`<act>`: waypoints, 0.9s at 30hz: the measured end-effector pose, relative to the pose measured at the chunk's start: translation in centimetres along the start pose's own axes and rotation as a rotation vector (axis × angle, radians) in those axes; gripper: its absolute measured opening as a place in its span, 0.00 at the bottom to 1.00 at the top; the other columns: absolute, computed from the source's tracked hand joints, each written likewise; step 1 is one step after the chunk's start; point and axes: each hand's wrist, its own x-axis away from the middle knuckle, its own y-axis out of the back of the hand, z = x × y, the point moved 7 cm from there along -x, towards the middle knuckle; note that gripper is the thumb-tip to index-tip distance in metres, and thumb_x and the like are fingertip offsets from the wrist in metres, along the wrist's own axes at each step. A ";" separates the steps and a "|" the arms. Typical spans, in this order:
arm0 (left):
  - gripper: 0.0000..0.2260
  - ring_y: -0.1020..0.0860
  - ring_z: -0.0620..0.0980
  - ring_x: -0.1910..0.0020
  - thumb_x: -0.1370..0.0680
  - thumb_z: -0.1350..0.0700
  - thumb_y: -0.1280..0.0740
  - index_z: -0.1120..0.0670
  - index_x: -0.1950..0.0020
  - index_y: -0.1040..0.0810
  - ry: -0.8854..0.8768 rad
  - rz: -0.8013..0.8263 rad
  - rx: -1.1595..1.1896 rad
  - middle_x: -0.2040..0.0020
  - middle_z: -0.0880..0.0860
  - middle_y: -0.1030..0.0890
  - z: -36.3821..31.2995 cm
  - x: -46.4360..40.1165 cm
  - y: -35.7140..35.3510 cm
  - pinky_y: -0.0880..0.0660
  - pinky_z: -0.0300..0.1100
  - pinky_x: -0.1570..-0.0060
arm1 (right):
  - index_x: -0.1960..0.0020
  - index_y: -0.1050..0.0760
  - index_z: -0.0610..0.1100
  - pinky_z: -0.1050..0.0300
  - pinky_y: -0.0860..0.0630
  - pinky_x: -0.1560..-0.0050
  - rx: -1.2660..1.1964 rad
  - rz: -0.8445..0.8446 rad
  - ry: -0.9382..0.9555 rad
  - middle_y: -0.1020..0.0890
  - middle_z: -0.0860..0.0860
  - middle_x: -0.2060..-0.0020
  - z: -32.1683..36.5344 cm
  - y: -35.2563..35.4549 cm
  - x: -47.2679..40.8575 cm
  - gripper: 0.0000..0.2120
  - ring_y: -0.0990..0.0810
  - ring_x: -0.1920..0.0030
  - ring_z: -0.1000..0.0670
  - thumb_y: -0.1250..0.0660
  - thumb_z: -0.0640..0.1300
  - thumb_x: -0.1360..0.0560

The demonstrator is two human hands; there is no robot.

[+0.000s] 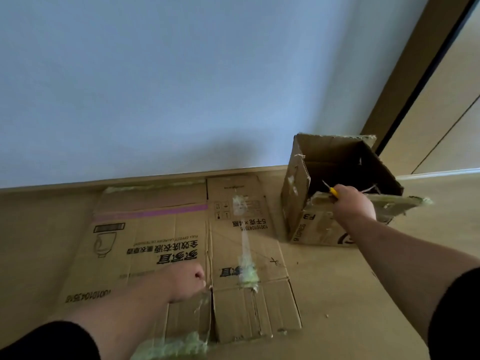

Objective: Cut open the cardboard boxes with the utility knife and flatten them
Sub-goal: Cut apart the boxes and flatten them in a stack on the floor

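Note:
A large flattened cardboard box (166, 237) with black print and a pink stripe lies on the floor against the wall. My left hand (185, 283) rests on it near the middle fold, its fingers curled under. To the right stands an upright open cardboard box (298, 203) with torn green tape along its flaps. My right hand (353, 201) grips a yellow utility knife (331, 190) at the box's near top edge, the blade pointing into the opening.
A pale wall (181, 87) with a wooden skirting board runs behind the boxes. A dark-edged door frame (420, 81) rises at the right. Wooden floor (337, 294) stretches between the flattened box and my right arm.

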 end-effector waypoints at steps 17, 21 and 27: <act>0.44 0.35 0.57 0.26 0.29 0.42 0.26 0.47 0.21 0.47 0.106 -0.113 0.562 0.22 0.54 0.39 8.7 0.9 -0.9 0.34 0.55 0.30 | 0.50 0.23 0.49 0.55 0.31 0.64 -0.433 -0.159 0.101 0.22 0.48 0.63 17.9 14.5 0.7 0.03 0.26 0.64 0.47 0.35 0.45 0.22; 0.59 0.34 0.57 0.27 0.43 0.41 0.19 0.42 0.21 0.51 0.022 -0.279 1.002 0.24 0.53 0.36 10.6 1.7 2.3 0.38 0.63 0.30 | 0.47 0.22 0.47 0.55 0.26 0.58 -0.636 0.058 0.008 0.19 0.47 0.56 19.2 11.8 4.1 0.05 0.21 0.58 0.48 0.33 0.47 0.21; 0.53 0.35 0.49 0.27 0.43 0.35 0.20 0.36 0.23 0.43 -0.116 -0.363 1.284 0.26 0.42 0.31 17.5 5.2 4.6 0.40 0.64 0.29 | 0.42 0.23 0.43 0.39 0.22 0.45 -0.957 0.286 -0.218 0.18 0.41 0.48 21.0 5.0 8.3 0.08 0.18 0.46 0.39 0.34 0.42 0.20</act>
